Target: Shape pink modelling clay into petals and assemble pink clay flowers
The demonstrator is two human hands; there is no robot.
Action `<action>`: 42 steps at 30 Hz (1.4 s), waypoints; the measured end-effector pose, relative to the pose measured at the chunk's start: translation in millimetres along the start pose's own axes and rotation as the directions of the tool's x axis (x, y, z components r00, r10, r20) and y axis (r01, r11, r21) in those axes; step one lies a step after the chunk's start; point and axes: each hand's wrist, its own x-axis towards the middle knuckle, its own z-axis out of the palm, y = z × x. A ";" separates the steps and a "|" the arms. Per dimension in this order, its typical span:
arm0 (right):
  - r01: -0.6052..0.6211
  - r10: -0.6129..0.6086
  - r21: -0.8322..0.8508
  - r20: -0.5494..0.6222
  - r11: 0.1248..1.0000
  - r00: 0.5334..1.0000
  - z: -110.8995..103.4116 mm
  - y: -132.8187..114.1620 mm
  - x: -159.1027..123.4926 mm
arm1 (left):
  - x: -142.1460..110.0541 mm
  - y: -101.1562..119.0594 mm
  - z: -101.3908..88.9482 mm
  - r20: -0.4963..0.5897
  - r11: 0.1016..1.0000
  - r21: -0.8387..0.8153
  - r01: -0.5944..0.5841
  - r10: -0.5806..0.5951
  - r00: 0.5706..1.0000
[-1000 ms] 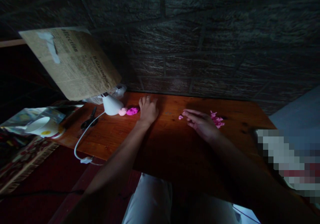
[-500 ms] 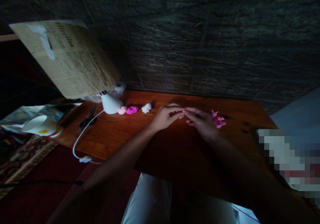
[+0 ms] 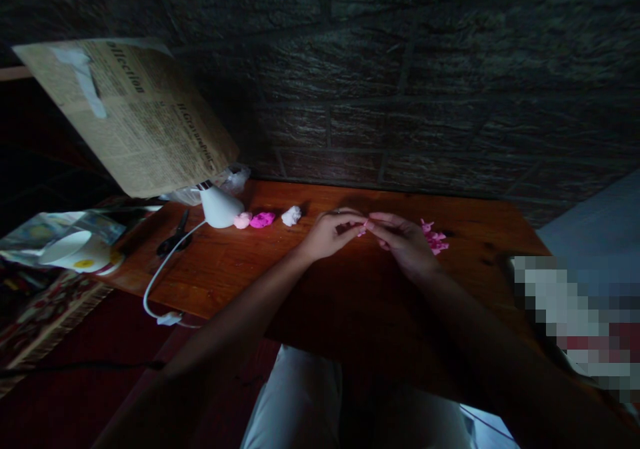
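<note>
My left hand (image 3: 330,232) and my right hand (image 3: 403,239) meet at their fingertips above the middle of the wooden table (image 3: 300,282). Between them they pinch a small pink piece (image 3: 363,227). Just right of my right hand lies a pile of pink bits (image 3: 434,237). To the left of my left hand sit a white lump (image 3: 291,215), a bright pink lump (image 3: 263,219) and a pale pink lump (image 3: 243,220) in a row.
A white lamp base (image 3: 219,205) with its cable (image 3: 160,275) stands at the table's back left, under a taped newspaper sheet (image 3: 130,115). Black scissors (image 3: 175,235) and a white cup (image 3: 75,249) lie further left. A dark brick wall (image 3: 400,102) runs behind.
My left hand left the spot by the lumps, uncovering the white lump, and moved right to meet my right hand. Both hands now pinch the small pink piece, lifted off the table.
</note>
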 end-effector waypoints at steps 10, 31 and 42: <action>0.047 -0.047 -0.012 -0.027 0.999 0.999 0.2 -4.3 -2.5 | -2.0 -1.1 3.6 0.091 0.981 -0.125 0.148 -0.137 0.986; -0.090 0.085 0.113 0.041 0.990 0.995 4.6 -9.7 -6.2 | 2.2 4.5 2.3 0.037 0.962 -0.231 0.146 -0.141 0.989; -0.049 0.056 0.165 -0.035 0.985 0.998 6.4 -13.1 -6.0 | 1.8 2.3 4.4 0.070 0.902 -0.364 0.230 -0.220 0.973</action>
